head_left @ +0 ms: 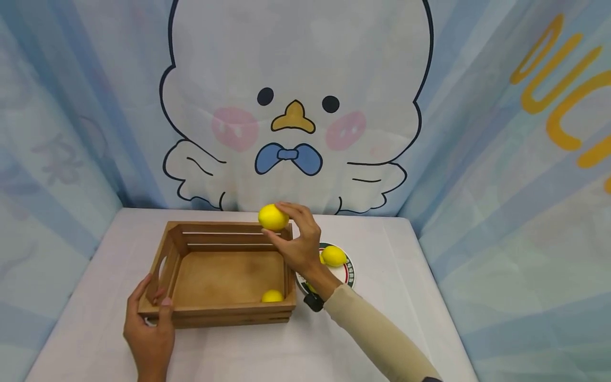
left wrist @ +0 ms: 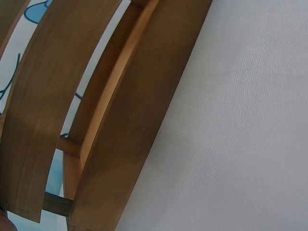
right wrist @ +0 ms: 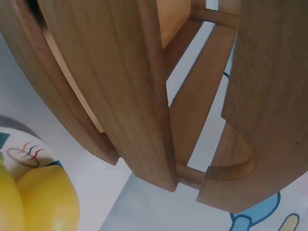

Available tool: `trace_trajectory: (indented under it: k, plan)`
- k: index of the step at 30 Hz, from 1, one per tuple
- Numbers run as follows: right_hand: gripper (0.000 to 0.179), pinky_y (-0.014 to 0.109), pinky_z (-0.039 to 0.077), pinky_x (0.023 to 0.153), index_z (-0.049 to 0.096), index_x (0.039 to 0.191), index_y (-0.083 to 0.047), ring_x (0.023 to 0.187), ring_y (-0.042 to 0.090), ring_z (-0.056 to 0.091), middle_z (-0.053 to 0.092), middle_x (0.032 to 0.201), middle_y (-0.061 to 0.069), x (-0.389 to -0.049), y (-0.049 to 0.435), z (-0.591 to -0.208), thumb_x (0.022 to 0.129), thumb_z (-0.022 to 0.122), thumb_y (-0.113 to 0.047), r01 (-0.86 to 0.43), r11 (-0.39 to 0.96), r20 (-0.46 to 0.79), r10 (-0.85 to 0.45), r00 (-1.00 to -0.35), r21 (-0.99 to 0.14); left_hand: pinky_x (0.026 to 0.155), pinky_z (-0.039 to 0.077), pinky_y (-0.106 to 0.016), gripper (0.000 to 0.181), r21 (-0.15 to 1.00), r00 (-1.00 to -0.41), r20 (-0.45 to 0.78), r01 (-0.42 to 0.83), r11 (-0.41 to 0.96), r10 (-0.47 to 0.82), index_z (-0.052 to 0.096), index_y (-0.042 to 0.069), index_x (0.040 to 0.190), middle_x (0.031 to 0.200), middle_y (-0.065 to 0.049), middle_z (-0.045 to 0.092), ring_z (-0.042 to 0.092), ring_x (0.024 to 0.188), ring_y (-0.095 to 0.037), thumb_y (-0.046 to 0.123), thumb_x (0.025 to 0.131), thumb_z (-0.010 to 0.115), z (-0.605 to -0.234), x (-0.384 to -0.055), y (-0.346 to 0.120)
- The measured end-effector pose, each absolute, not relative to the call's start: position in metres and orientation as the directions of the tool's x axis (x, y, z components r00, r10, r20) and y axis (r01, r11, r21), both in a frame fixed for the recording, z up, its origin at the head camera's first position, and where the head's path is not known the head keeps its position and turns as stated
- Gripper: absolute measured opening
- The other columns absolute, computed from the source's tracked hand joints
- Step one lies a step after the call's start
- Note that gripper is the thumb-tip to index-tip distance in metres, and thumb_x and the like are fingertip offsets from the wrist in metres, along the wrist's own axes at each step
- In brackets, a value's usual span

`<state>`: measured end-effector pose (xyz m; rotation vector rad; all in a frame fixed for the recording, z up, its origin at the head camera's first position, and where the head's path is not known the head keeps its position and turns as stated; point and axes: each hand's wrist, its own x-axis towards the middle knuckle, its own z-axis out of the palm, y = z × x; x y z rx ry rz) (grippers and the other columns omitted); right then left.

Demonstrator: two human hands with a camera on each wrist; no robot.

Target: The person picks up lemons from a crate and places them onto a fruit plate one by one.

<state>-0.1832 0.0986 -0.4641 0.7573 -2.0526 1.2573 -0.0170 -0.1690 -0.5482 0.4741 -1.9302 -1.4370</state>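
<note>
Between thumb and fingers, my right hand (head_left: pixel 299 241) pinches a yellow lemon (head_left: pixel 273 217) above the back right corner of a wooden crate (head_left: pixel 229 314). My left hand (head_left: pixel 150 329) grips the crate's front left corner, thumb on the rim and fingers at the left end. Inside the crate, another lemon (head_left: pixel 272 296) lies in the front right corner. To the right, a round plate (head_left: pixel 350 273) bears lemons (head_left: pixel 334 256), partly hidden behind my right wrist. In the right wrist view, lemons (right wrist: pixel 48 199) on the plate show beside the crate's slats (right wrist: pixel 106 86).
A white cloth covers the table (head_left: pixel 382 318). Behind it hangs a curtain (head_left: pixel 296 63) printed with a cartoon bird, and further curtain panels close off the left and right sides. The crate's slatted side (left wrist: pixel 130 115) fills much of the left wrist view.
</note>
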Motion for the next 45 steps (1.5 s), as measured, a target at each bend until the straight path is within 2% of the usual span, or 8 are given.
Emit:
trace_trajectory:
  k: [8,15,23,34,45]
  plan:
    - [0.059,0.034,0.057,0.106,0.069,0.135,-0.010,0.123,0.027,0.067,0.069,0.134,0.014,-0.182,0.107,-0.469,0.081,0.093,-0.014,-0.711,0.390,0.743,-0.093,-0.663,-0.585,0.104,0.042,-0.008,0.065,0.936,-0.706,0.305,0.100,0.336,-0.639,0.059,0.020,0.152,0.153,-0.002,0.062,0.067,0.115,0.002,-0.007,0.094,0.065,-0.548,-0.018,-0.167]
    - [0.060,0.032,0.057,0.104,0.069,0.136,-0.009,0.120,0.028,0.067,0.069,0.134,0.012,-0.182,0.113,-0.470,0.081,0.093,-0.015,-0.702,0.398,0.748,-0.057,-0.661,-0.590,0.102,0.043,-0.008,0.066,0.939,-0.704,0.302,0.105,0.327,-0.642,0.059,0.020,0.152,0.152,-0.001,0.062,0.067,0.115,0.003,-0.008,0.092,0.065,-0.547,-0.020,-0.167]
    - [0.058,0.031,0.056,0.104,0.068,0.138,-0.013,0.123,0.023,0.065,0.067,0.136,0.007,-0.176,0.118,-0.480,0.085,0.091,-0.020,-0.632,0.419,0.688,-0.024,-0.725,-0.651,0.102,0.043,-0.007,0.065,0.938,-0.712,0.301,0.099,0.333,-0.635,0.059,0.021,0.152,0.153,0.000,0.061,0.066,0.115,0.003,-0.006,0.094,0.066,-0.544,-0.020,-0.165]
    - [0.059,0.029,0.056,0.103,0.067,0.140,-0.016,0.122,0.021,0.065,0.067,0.136,0.004,-0.165,0.122,-0.504,0.086,0.090,-0.025,-0.569,0.450,0.634,-0.008,-0.773,-0.688,0.113,0.036,-0.013,0.065,0.942,-0.698,0.294,0.095,0.321,-0.654,0.060,0.021,0.151,0.152,0.001,0.063,0.066,0.114,0.008,-0.005,0.092,0.070,-0.542,-0.014,-0.164]
    - [0.059,0.030,0.057,0.101,0.068,0.139,-0.019,0.121,0.019,0.066,0.068,0.134,0.003,-0.162,0.126,-0.509,0.086,0.090,-0.028,-0.553,0.448,0.619,0.001,-0.785,-0.703,0.105,0.043,-0.009,0.062,0.945,-0.683,0.293,0.100,0.311,-0.669,0.061,0.018,0.150,0.148,0.000,0.066,0.069,0.112,0.005,-0.004,0.093,0.070,-0.545,-0.017,-0.165]
